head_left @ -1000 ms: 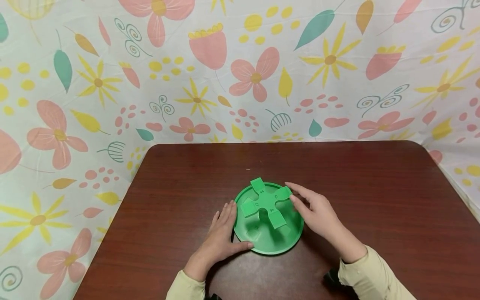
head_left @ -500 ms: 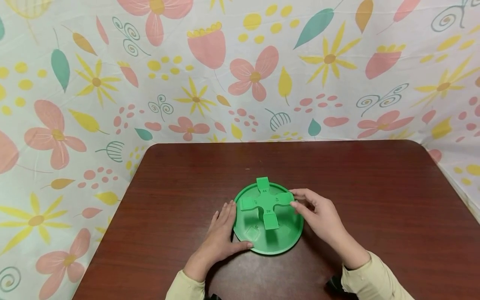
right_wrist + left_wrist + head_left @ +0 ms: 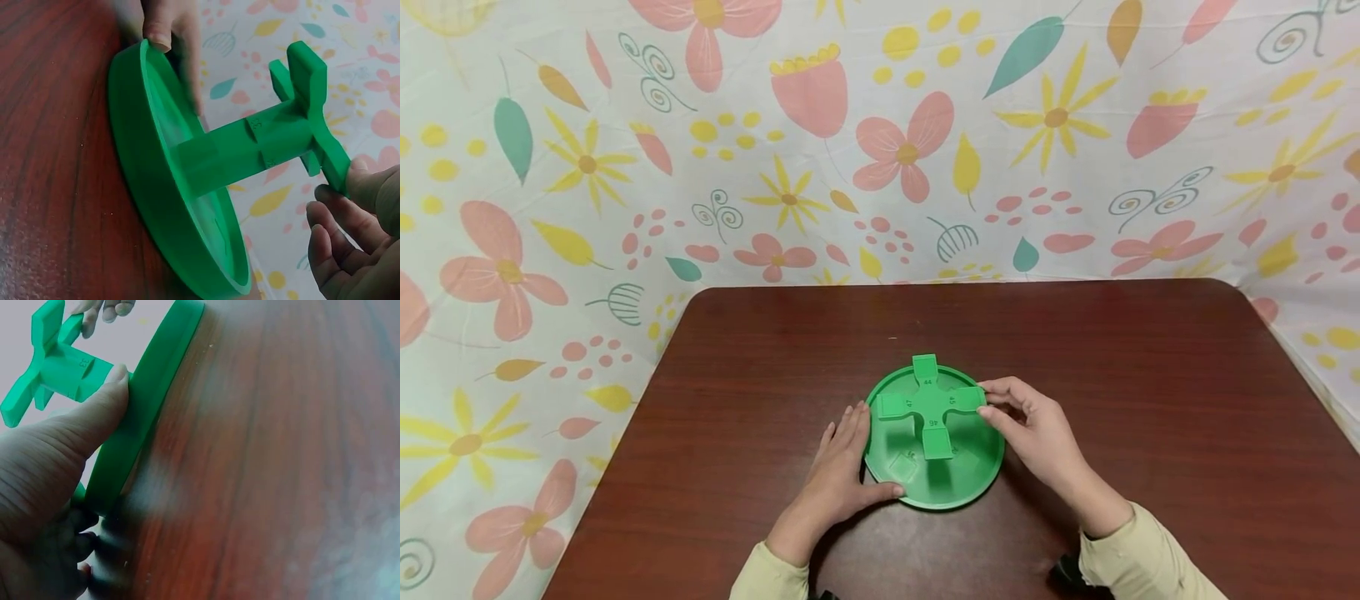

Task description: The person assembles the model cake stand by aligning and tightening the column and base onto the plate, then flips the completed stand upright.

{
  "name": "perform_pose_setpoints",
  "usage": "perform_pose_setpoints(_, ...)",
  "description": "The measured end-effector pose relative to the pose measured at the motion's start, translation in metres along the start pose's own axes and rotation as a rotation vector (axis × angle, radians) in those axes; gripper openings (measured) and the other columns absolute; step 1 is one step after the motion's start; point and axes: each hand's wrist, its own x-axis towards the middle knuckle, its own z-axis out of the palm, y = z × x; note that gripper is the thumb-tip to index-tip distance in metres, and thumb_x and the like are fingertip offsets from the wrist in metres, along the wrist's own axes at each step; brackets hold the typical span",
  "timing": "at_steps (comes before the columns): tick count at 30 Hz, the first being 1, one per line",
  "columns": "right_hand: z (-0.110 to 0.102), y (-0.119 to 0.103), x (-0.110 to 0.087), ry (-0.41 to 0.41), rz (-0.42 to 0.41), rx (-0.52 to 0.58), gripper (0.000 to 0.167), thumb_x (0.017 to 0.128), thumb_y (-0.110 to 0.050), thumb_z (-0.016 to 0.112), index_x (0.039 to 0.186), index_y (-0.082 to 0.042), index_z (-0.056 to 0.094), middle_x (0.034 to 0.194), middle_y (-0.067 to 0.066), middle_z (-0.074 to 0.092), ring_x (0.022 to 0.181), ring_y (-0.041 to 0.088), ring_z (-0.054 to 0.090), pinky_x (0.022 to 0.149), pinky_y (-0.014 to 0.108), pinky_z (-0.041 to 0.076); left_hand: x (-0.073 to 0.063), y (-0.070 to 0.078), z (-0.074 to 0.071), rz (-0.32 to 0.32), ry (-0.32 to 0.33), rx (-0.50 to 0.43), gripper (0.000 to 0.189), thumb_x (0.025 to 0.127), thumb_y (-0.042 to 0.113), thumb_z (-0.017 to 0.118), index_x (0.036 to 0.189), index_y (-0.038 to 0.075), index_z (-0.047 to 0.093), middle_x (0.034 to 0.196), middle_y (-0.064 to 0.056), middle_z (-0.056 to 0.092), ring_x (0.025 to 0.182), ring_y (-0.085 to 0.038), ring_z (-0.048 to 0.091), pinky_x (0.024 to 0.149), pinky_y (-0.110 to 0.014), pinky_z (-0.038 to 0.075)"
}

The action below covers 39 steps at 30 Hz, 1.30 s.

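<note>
A green round base (image 3: pixel 973 462) with a raised rim lies on the table. From its middle rises a green column (image 3: pixel 231 147) marked with small numbers, topped by a green cross-shaped knob (image 3: pixel 930 404) with 44, 45, 46 and 47 on its arms. My left hand (image 3: pixel 835 475) holds the base at its left side, fingers along the edge and thumb on the front rim. My right hand (image 3: pixel 1037 429) pinches the knob's right arm, marked 45, between thumb and fingers. In the right wrist view that thumb (image 3: pixel 369 181) presses the arm's end, other fingers loosely bent below.
The dark reddish-brown table (image 3: pixel 760 358) spreads around the base. Behind it and at the sides hangs a white cloth (image 3: pixel 880 167) printed with flowers and leaves. Cream sleeves (image 3: pixel 1150 554) cover both forearms.
The cross-shaped knob has turned a little clockwise, seen from above, with my right hand following its arm downward in view. Knob and hand then stay nearly still. My left hand keeps its place.
</note>
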Motion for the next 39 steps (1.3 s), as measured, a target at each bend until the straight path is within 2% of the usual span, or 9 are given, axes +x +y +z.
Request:
perform_pose_setpoints(8,0.001,-0.001,-0.001,0.005,0.016,-0.002,0.025,0.089,-0.012,0.071,0.113,-0.016,0.067,0.099,-0.004,0.073,0.089,0.003,0.065,0.067,0.022,0.051,0.0,0.001,0.0,-0.005,-0.003,0.033,0.122,0.071,0.069,0.072,0.157,0.006,0.012,0.162,-0.009,0.014,0.149,-0.025,0.008,0.119,-0.047,0.009)
perform_pose_setpoints(14,0.004,0.002,-0.005,0.031,0.033,-0.004,0.026,0.091,-0.017,0.07,0.117,-0.018,0.066,0.099,-0.005,0.073,0.093,0.001,0.064,0.071,0.023,0.052,-0.001,0.0,0.0,-0.003,-0.017,0.045,0.121,0.072,0.07,0.071,0.157,0.007,0.011,0.163,-0.008,0.013,0.149,-0.024,0.008,0.119,-0.047,0.01)
perform_pose_setpoints(19,0.005,0.01,-0.016,0.058,0.042,-0.035,0.039,0.091,-0.018,0.071,0.129,-0.015,0.062,0.109,0.0,0.072,0.096,0.013,0.066,0.074,0.021,0.052,0.0,-0.002,-0.003,0.028,-0.037,0.018,0.121,0.072,0.067,0.073,0.157,0.007,0.01,0.163,-0.009,0.012,0.149,-0.025,0.007,0.119,-0.048,0.009)
perform_pose_setpoints(23,0.004,0.018,-0.028,0.059,0.089,-0.119,0.051,0.089,-0.025,0.073,0.136,-0.011,0.057,0.125,0.005,0.066,0.11,0.025,0.063,0.082,0.036,0.053,0.0,-0.005,-0.008,0.046,-0.052,-0.033,0.122,0.071,0.062,0.077,0.157,0.008,0.009,0.163,-0.009,0.011,0.149,-0.024,0.006,0.119,-0.047,0.008)
perform_pose_setpoints(26,0.003,0.025,-0.035,-0.003,0.119,-0.191,0.064,0.087,-0.034,0.074,0.141,-0.008,0.051,0.134,0.01,0.059,0.122,0.031,0.055,0.091,0.05,0.048,-0.001,-0.008,-0.01,0.054,-0.056,-0.064,0.122,0.071,0.058,0.079,0.157,0.009,0.009,0.163,-0.008,0.012,0.149,-0.023,0.006,0.119,-0.046,0.007)
perform_pose_setpoints(29,0.003,0.03,-0.04,-0.102,0.141,-0.234,0.077,0.085,-0.041,0.075,0.146,-0.005,0.044,0.143,0.018,0.049,0.132,0.041,0.043,0.098,0.059,0.04,-0.001,-0.011,-0.009,0.065,-0.054,-0.079,0.12,0.072,0.056,0.08,0.157,0.008,0.01,0.162,-0.008,0.013,0.149,-0.023,0.006,0.119,-0.046,0.006)
perform_pose_setpoints(34,0.001,0.035,-0.042,-0.226,0.149,-0.29,0.099,0.076,-0.049,0.08,0.152,-0.005,0.033,0.152,0.027,0.031,0.136,0.055,0.024,0.102,0.068,0.029,0.001,-0.013,-0.008,0.062,-0.042,-0.132,0.123,0.069,0.053,0.082,0.158,0.009,0.008,0.162,-0.007,0.015,0.149,-0.021,0.006,0.119,-0.045,0.006)
perform_pose_setpoints(39,0.001,0.039,-0.042,-0.29,0.11,-0.327,0.115,0.067,-0.052,0.084,0.155,-0.009,0.025,0.154,0.029,0.025,0.136,0.058,0.02,0.102,0.071,0.026,0.002,-0.013,-0.006,0.042,-0.038,-0.157,0.125,0.067,0.05,0.084,0.158,0.009,0.008,0.162,-0.007,0.016,0.149,-0.02,0.006,0.119,-0.044,0.005)
